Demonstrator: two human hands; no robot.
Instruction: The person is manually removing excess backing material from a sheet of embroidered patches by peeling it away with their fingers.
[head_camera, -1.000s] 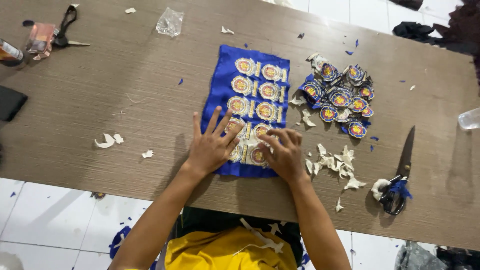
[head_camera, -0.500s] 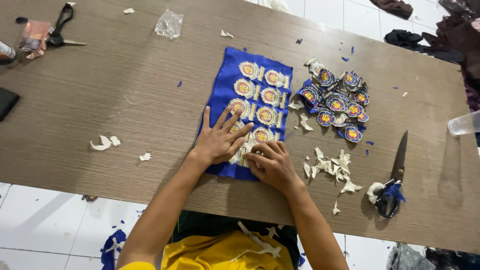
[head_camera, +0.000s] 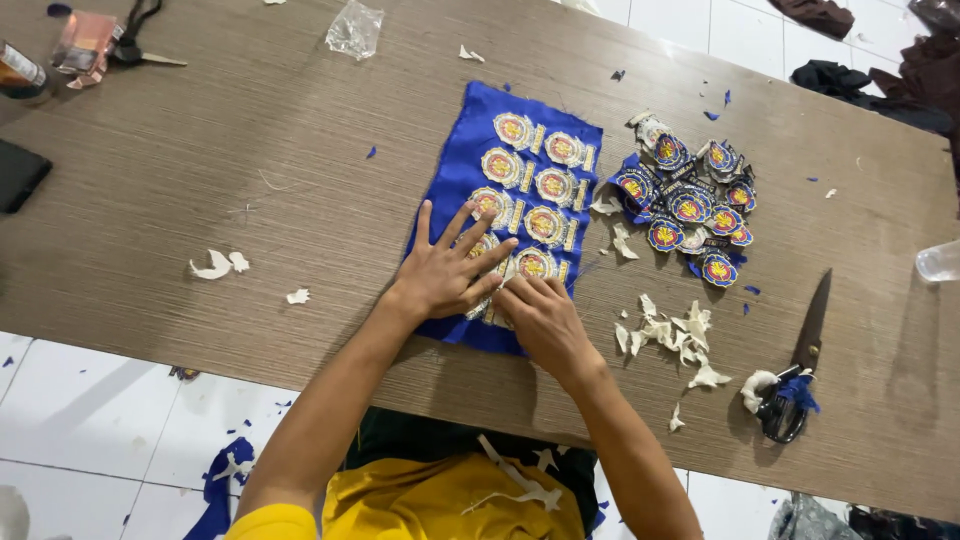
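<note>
A: Where do my hands sit?
B: Left hand (head_camera: 445, 272) splayed flat, right hand (head_camera: 535, 318) curled, both pressing the blue fabric sheet (head_camera: 470, 150) at the table's (head_camera: 250, 150) near edge, gripping nothing I can see.
A: Risk?
B: Uneven pressure could slide the sheet and crease its badges (head_camera: 545, 185).

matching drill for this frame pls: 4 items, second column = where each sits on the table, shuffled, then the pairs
1. scissors
2. blue cloth
3. cut-out badges
4. clear plastic bag

A. far edge of the table, left of centre
B. under both hands: left hand, right hand
C. near edge, right side
D. heaped just right of the cloth

Pairs: 1-C, 2-B, 3-D, 4-A
</note>
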